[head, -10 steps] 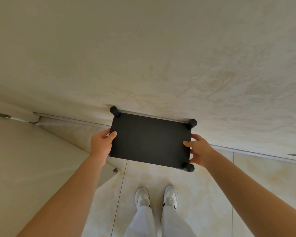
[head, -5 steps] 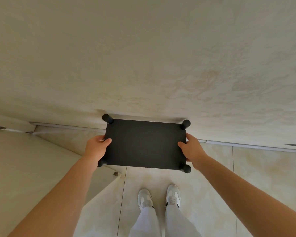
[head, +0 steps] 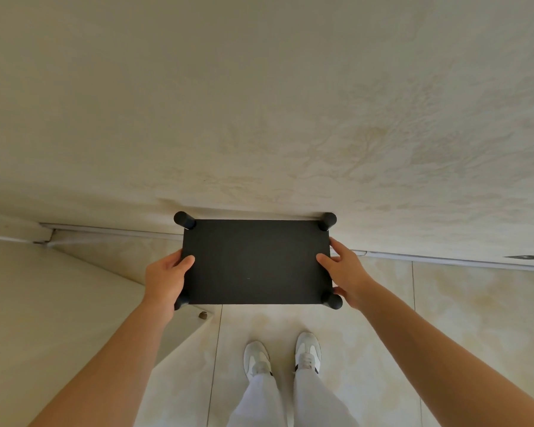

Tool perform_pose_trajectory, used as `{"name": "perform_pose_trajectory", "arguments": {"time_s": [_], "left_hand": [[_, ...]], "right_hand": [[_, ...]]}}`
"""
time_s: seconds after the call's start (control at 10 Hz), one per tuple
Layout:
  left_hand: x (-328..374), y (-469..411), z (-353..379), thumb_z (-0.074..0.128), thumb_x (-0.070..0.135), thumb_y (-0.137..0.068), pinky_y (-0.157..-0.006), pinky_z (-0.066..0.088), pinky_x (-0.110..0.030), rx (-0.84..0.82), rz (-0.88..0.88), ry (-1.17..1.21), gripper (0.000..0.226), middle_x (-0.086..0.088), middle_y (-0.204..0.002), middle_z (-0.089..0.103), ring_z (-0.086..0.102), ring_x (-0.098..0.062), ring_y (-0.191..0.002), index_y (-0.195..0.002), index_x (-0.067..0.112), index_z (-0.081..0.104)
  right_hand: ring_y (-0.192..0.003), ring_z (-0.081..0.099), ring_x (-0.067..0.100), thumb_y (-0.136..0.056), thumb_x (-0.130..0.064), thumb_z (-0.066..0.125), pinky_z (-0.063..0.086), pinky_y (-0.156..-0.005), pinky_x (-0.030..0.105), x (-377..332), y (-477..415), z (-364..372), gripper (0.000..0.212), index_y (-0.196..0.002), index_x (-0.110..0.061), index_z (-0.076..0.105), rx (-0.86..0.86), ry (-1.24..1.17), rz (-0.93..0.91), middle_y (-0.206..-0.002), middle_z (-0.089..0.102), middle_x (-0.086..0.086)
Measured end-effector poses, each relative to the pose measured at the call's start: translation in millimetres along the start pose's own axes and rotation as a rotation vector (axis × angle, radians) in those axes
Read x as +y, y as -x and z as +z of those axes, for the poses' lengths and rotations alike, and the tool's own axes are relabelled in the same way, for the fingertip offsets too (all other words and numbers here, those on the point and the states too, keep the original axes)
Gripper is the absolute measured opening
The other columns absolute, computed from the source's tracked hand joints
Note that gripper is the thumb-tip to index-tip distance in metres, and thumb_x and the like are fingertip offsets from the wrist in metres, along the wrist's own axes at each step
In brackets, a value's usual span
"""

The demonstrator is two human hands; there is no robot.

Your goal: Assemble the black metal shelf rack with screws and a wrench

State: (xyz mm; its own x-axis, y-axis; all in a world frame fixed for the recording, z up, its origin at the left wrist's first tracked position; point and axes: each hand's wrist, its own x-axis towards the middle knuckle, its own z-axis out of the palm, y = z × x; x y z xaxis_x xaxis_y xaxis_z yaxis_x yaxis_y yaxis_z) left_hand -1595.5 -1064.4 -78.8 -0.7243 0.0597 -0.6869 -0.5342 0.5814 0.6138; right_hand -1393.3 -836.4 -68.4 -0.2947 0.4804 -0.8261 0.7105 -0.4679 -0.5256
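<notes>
Black shelf rack (head: 253,260), centre of frame: one.
Round post ends (head: 184,219) at its corners: four, the lower-left one partly hidden.
Hands: two, left hand (head: 165,277) and right hand (head: 346,274), one at each short side.
White shoes (head: 256,359), bottom centre: two.
Small round floor stop (head: 203,315), lower left of centre: one.

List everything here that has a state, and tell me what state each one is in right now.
black shelf rack: top panel facing up, back edge close against the wall, held at both short ends.
left hand: grips the rack's left edge, thumb on top.
right hand: grips the rack's right edge, thumb on top.
corner posts: four tops show; the near-left one is partly hidden by the left hand.
</notes>
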Motion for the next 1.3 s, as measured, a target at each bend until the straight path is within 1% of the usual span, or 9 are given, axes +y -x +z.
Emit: {"name": "perform_pose_trajectory", "arguments": {"time_s": [0.1, 0.2, 0.3, 0.4, 0.5, 0.6, 0.7, 1.0, 1.3], "left_hand": [[-5, -2, 0, 0.062, 0.018, -0.099, -0.094, 0.053, -0.059, -0.017, -0.024, 0.007, 0.025, -0.004, -0.109, 0.067, 0.062, -0.033, -0.106, -0.123, 0.021, 0.070], [-4, -1, 1, 0.061, 0.017, -0.099, -0.079, 0.057, -0.045, -0.016, -0.017, 0.018, 0.016, -0.004, -0.110, 0.067, 0.062, -0.030, -0.101, -0.109, 0.026, 0.069], [-2, -4, 1, 0.059, 0.016, -0.099, -0.079, 0.052, -0.040, -0.013, 0.044, -0.082, 0.011, -0.007, -0.110, 0.066, 0.060, -0.029, -0.101, -0.100, 0.025, 0.065], [-1, -6, 1, 0.055, 0.016, -0.100, -0.091, 0.049, -0.044, -0.033, 0.099, -0.189, 0.011, -0.011, -0.113, 0.065, 0.058, -0.030, -0.101, -0.107, 0.016, 0.065], [-1, -4, 4, 0.051, 0.018, -0.103, -0.087, 0.044, -0.039, -0.022, 0.167, -0.348, 0.027, -0.014, -0.120, 0.065, 0.056, -0.028, -0.101, -0.125, 0.007, 0.061], [1, -1, 5, 0.050, 0.018, -0.103, -0.086, 0.044, -0.039, -0.022, 0.209, -0.426, 0.031, -0.016, -0.126, 0.063, 0.058, -0.030, -0.104, -0.131, 0.006, 0.055], [2, 3, 3, 0.054, 0.018, -0.102, -0.089, 0.046, -0.038, -0.052, 0.230, -0.492, 0.039, -0.015, -0.135, 0.060, 0.058, -0.035, -0.120, -0.139, 0.008, 0.048], [2, 35, -9, 0.062, 0.016, -0.096, -0.106, 0.046, -0.046, -0.151, 0.407, -0.842, 0.069, -0.012, -0.147, 0.045, 0.051, -0.032, -0.130, -0.155, 0.012, 0.027], [-12, 125, -13, 0.059, 0.016, -0.099, -0.105, 0.047, -0.037, -0.167, 0.596, -0.968, 0.058, -0.007, -0.151, 0.046, 0.048, -0.025, -0.134, -0.153, 0.014, 0.036]], "right_hand": [[-0.094, 0.060, 0.019, -0.103, -0.021, 0.050, 0.051, -0.071, 0.035, 5, -1, -2, 0.049, -0.149, -0.030, 0.035, 0.007, 0.027, -0.009, -0.104, 0.064, 0.000], [-0.101, 0.060, 0.024, -0.103, -0.024, 0.049, 0.054, -0.080, 0.040, 6, -2, -1, 0.044, -0.146, -0.020, 0.040, 0.031, 0.123, -0.022, -0.111, 0.062, 0.003], [-0.107, 0.058, 0.028, -0.103, -0.025, 0.047, 0.052, -0.094, 0.043, 2, -4, 3, 0.040, -0.141, -0.013, 0.044, 0.087, 0.329, -0.069, -0.126, 0.060, 0.009], [-0.093, 0.055, 0.027, -0.102, -0.022, 0.044, 0.045, -0.080, 0.035, -1, -2, 9, 0.034, -0.132, -0.005, 0.045, 0.130, 0.538, -0.133, -0.112, 0.059, 0.012], [-0.077, 0.048, 0.020, -0.101, -0.018, 0.043, 0.038, -0.069, 0.031, -1, 1, 14, 0.023, -0.119, -0.004, 0.043, 0.152, 0.636, -0.166, -0.095, 0.051, 0.007], [-0.069, 0.045, 0.014, -0.100, -0.016, 0.044, 0.038, -0.064, 0.029, -1, 7, 18, 0.010, -0.104, -0.010, 0.037, 0.181, 0.687, -0.170, -0.096, 0.051, 0.009], [-0.073, 0.048, 0.018, -0.099, -0.013, 0.044, 0.039, -0.066, 0.030, -2, 16, 22, 0.010, -0.106, -0.008, 0.039, 0.198, 0.705, -0.174, -0.100, 0.052, 0.011], [-0.113, 0.053, 0.032, -0.097, -0.008, 0.043, 0.046, -0.083, 0.037, 5, 75, 29, 0.043, -0.139, -0.005, 0.033, 0.230, 0.859, -0.243, -0.130, 0.047, 0.014], [-0.121, 0.048, 0.027, -0.099, -0.013, 0.045, 0.048, -0.097, 0.036, 45, 145, 9, 0.040, -0.138, -0.010, 0.040, 0.215, 1.056, -0.355, -0.136, 0.048, 0.010]]}}
